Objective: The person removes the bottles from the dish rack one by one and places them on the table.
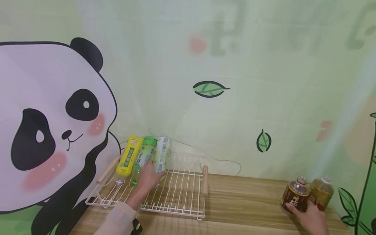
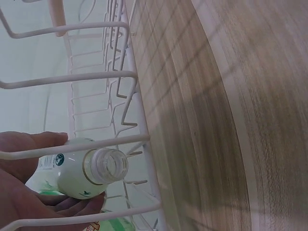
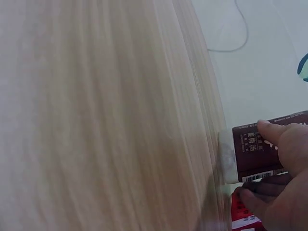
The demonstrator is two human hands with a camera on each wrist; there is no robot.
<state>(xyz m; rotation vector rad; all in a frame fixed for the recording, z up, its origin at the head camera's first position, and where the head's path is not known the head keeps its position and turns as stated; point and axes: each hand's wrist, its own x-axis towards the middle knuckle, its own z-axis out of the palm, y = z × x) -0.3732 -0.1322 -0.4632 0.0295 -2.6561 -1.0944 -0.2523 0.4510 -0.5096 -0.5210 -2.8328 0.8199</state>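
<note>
On the left of the head view, my left hand (image 1: pixel 148 178) grips a white bottle (image 1: pixel 162 151) at the wire dish rack (image 1: pixel 182 192). In the left wrist view this white bottle (image 2: pixel 79 168) has its clear cap pointing down toward the rack's base, with fingers and thumb around its body. Beside it a green bottle (image 1: pixel 144 155) and a yellow bottle (image 1: pixel 129 156) lean in the rack, the yellow one cap down. At far right, my right hand (image 1: pixel 312 217) holds a dark brown drink bottle (image 1: pixel 296 194) by its label, cap up. Next to it stands an amber-coloured bottle (image 1: pixel 322 192).
The rack has wooden handles (image 1: pixel 205 180) at its sides and stands on a wood-grain table (image 1: pixel 243 199). Behind hangs a green backdrop (image 1: pixel 164 81) with a printed panda (image 1: pixel 58 124). A thin cord (image 1: pixel 223 160) runs along the backdrop.
</note>
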